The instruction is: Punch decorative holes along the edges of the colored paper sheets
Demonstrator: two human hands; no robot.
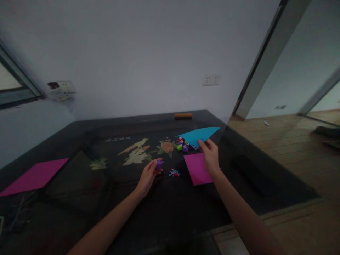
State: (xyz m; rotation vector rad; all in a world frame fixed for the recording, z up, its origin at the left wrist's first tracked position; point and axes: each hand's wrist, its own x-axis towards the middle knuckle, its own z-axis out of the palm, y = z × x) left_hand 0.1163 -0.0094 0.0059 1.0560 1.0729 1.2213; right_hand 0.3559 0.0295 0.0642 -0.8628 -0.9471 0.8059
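Head view: right hand (210, 156) pinches the blue paper (199, 136), its long axis running toward 2 o'clock; left hand (149, 176), at 8 o'clock from it, grips a purple punch (159, 164).

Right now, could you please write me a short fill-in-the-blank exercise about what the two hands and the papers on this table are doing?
1. The left hand holds a small punch whose colour is ____.
2. The right hand grips a sheet of paper whose colour is ____.
3. Below the right hand, flat on the dark table, lies a ____ sheet.
4. The little paper bits lie between the two ____.

Missing words: purple; blue; pink; hands
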